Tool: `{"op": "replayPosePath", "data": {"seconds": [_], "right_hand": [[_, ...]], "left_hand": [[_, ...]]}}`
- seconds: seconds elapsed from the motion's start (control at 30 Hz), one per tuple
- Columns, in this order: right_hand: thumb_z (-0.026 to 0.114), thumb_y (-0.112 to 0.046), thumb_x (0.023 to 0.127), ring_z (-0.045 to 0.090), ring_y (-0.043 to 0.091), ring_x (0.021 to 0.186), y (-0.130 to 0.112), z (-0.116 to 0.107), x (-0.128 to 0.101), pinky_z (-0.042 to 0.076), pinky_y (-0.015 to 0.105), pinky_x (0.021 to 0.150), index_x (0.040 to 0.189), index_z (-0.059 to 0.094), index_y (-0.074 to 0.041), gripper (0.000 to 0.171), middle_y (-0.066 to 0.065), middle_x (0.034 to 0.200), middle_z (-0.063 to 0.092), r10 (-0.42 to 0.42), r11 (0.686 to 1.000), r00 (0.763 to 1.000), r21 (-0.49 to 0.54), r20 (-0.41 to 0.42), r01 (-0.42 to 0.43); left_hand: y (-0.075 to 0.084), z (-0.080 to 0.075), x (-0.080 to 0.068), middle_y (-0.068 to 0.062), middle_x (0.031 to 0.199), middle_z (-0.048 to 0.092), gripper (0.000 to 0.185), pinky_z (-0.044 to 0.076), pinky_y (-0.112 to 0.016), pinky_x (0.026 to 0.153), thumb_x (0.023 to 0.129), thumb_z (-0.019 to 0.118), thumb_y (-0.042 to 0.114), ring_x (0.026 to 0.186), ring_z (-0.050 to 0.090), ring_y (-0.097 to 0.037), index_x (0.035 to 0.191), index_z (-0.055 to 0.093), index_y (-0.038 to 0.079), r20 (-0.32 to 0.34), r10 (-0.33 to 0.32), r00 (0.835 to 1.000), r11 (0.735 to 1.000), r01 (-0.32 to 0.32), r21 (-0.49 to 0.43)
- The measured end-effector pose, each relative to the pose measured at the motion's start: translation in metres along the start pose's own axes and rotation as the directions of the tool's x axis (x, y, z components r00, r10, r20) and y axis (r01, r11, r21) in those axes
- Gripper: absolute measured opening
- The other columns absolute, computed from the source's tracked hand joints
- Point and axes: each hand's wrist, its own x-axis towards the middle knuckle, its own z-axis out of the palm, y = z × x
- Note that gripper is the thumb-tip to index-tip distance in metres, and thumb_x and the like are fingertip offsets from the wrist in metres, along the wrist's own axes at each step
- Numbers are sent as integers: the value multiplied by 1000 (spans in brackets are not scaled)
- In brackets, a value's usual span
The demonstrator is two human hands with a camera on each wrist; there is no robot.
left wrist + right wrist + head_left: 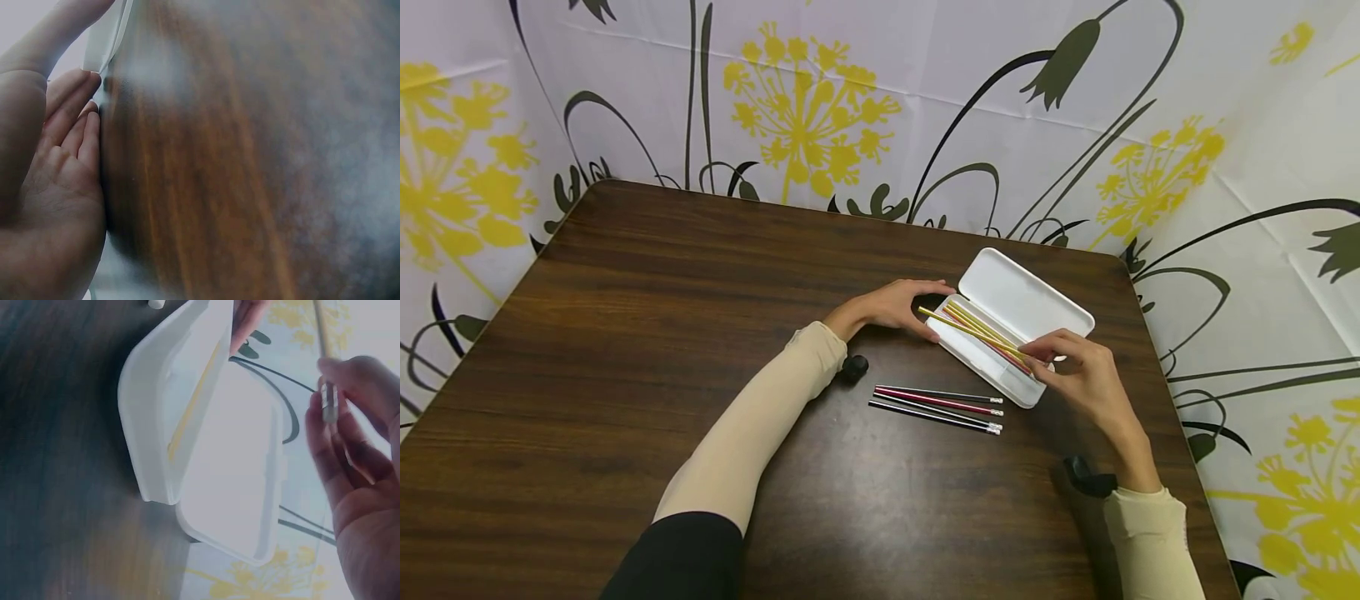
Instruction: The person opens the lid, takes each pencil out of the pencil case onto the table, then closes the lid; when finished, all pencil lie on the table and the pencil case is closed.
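Note:
A white pencil case [992, 367] lies open on the brown table [625, 333], its lid [1026, 296] laid back. Several yellow and red pencils lie inside it. My left hand [910, 302] grips the case's left end between thumb and fingers; in the left wrist view the left hand [56, 162] presses against the case's edge [106, 37]. My right hand [1063, 358] pinches the eraser end of a yellow pencil [970, 329] that slants over the case. In the right wrist view the right hand [356, 456] holds the pencil's metal ferrule [329, 403] beside the case [162, 425].
Three pencils [936, 404], black and red, lie side by side on the table just in front of the case. A floral curtain [850, 100] hangs close behind and to both sides of the table. The table's right edge runs near the case.

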Motion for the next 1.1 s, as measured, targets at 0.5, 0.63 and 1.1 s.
{"op": "replayPosePath", "data": {"seconds": [0.5, 0.63, 1.1], "right_hand": [[70, 26, 72, 59, 24, 78, -22, 4, -8, 49, 29, 69, 94, 71, 7, 29, 19, 86, 67, -9, 947, 998, 322, 68, -14], [69, 26, 72, 59, 23, 79, -26, 11, -18, 50, 29, 69, 95, 70, 7, 31, 18, 87, 66, -5, 936, 996, 352, 89, -27], [72, 25, 70, 61, 26, 77, -44, 42, -47, 51, 31, 68, 94, 70, 2, 33, 13, 88, 68, -87, 935, 984, 355, 154, 27]], "left_hand": [[5, -2, 0, -9, 157, 31, 86, 22, -35, 113, 76, 86, 36, 144, 24, -17, 148, 45, 17, -2, 27, 1000, 999, -27, 19], [6, -2, 0, -7, 158, 30, 87, 21, -36, 114, 75, 86, 38, 144, 23, -16, 149, 44, 19, 5, 10, 1000, 1000, -10, 3], [4, -1, -1, -7, 157, 30, 86, 21, -36, 114, 74, 87, 38, 143, 24, -17, 148, 46, 19, -7, 10, 1000, 1000, -10, 11]]}}
